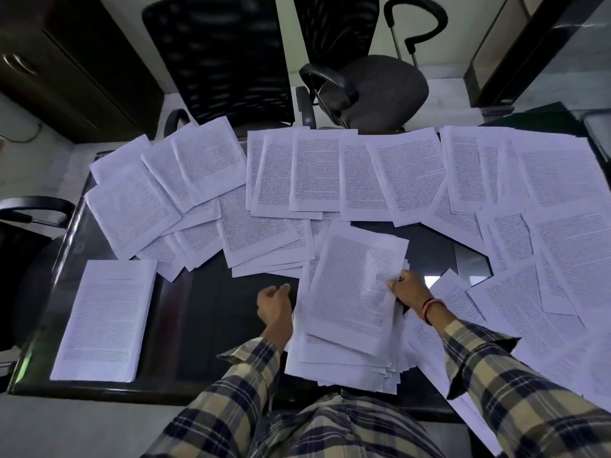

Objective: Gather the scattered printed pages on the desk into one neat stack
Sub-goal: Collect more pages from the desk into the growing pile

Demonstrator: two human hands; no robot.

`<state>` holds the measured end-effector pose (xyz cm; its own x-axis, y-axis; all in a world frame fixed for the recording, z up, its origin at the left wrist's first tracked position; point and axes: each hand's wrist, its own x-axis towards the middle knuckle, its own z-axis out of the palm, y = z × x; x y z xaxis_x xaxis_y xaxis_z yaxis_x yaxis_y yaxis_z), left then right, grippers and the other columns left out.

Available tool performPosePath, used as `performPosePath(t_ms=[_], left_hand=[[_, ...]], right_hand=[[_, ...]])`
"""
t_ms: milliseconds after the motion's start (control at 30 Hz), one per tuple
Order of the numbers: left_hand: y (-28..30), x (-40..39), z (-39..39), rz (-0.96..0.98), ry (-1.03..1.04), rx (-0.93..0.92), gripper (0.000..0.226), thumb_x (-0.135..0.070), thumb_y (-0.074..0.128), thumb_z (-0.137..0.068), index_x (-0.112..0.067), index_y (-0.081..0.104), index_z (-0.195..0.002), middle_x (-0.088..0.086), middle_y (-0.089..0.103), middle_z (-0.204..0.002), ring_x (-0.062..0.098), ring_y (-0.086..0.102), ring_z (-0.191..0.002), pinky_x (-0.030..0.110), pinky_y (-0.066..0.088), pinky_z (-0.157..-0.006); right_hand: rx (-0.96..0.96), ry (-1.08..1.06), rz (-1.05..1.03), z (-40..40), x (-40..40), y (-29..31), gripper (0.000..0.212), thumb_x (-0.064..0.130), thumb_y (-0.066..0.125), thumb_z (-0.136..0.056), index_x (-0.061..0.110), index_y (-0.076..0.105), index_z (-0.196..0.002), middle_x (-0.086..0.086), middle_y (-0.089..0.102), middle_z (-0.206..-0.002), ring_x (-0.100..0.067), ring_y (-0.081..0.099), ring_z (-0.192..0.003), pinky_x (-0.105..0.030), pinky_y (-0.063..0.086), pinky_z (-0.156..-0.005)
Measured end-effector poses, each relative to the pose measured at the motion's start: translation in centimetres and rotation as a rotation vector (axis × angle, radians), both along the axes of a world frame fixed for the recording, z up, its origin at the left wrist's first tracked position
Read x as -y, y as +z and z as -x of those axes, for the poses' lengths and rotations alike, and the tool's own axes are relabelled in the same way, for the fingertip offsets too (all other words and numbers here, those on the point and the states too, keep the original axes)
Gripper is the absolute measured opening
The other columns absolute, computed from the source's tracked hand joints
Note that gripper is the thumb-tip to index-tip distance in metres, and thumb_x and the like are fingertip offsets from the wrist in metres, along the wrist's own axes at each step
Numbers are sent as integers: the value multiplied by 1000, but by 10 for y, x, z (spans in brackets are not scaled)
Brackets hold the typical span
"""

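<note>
Right now the right hand [409,290] pinches the right edge of the top sheet [355,285] over the loose pile [344,355] at lower centre, long axis running up-frame, tilted slightly right. Left hand [274,304], fingers curled and seemingly holding nothing, sits just beside the pile's left edge. Scattered pages [317,173] fan across the upper frame; a squared stack [105,319] lies lower left.
</note>
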<state>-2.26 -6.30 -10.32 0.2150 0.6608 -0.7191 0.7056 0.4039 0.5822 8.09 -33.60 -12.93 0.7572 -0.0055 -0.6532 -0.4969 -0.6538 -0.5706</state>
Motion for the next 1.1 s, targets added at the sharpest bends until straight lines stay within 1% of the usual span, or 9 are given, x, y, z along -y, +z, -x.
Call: performPosePath(t_ms=[100,233,300,433,533,667,733,900,1100], left_hand=[[-2,-5,-2,-90,-262,-26,40,-14,70,-95,-6,59,-133,-1,61,-99,9,57,-77,28,46,-71],[-7,6,-7,-122,-577,-68,12,-16,71,-92,-12,61,-95,-2,57,-81,10,51,-65,28,45,-65],[-11,14,-12,-117,-644,-64,26,-25,76,-88,-15,53,-80,1,60,-84,12,56,-68,30,52,-66],[-22,24,-14,-115,-731,-67,48,-40,82,-82,-9,63,-114,8,65,-117,27,67,-105,42,60,-90],[-17,32,-17,-36,-807,-83,58,-32,82,-87,-3,55,-129,9,62,-125,24,65,-107,31,56,-85],[-23,34,-14,99,-825,-83,44,-21,84,-85,-5,60,-118,6,69,-119,17,66,-96,22,52,-71],[-23,34,-10,133,-811,-56,40,-17,85,-84,-5,65,-117,5,71,-117,13,66,-90,15,49,-63],[-19,32,-8,308,-618,162,62,-16,92,-74,-11,57,-124,9,71,-123,21,74,-101,34,63,-81],[-8,24,-29,600,-114,278,40,-39,80,-89,-10,74,-116,6,73,-113,25,68,-102,38,56,-85]], right_hand=[[-13,101,87,2,2,3,22,14,63,-96,2,59,-78,-15,64,-72,-29,63,-60,-38,56,-56],[-7,199,155,4,0,-8,23,18,68,-93,0,58,-83,-20,65,-84,-40,66,-83,-50,59,-79],[65,130,174,8,-5,-4,30,18,75,-90,-9,63,-97,-26,67,-101,-37,63,-92,-46,55,-89],[27,-109,323,24,-17,-2,92,45,84,-79,-4,38,-142,-28,41,-146,-47,42,-132,-51,39,-108],[-89,-284,53,26,-21,-9,128,59,90,-61,-3,27,-153,-22,36,-157,-42,40,-141,-48,38,-116],[-171,-376,-207,20,-5,-22,92,42,100,-49,-4,65,-121,-16,70,-124,-32,69,-108,-41,55,-99],[-208,-327,-305,20,10,-38,102,45,104,-31,-2,69,-114,-11,76,-111,-29,74,-100,-45,57,-98],[-152,-205,-509,18,26,16,43,-7,85,-72,-5,72,-113,-17,76,-111,-35,73,-105,-41,59,-90],[-106,-35,-557,4,55,45,46,3,84,-73,1,71,-118,-13,76,-114,-34,73,-104,-39,60,-85]])
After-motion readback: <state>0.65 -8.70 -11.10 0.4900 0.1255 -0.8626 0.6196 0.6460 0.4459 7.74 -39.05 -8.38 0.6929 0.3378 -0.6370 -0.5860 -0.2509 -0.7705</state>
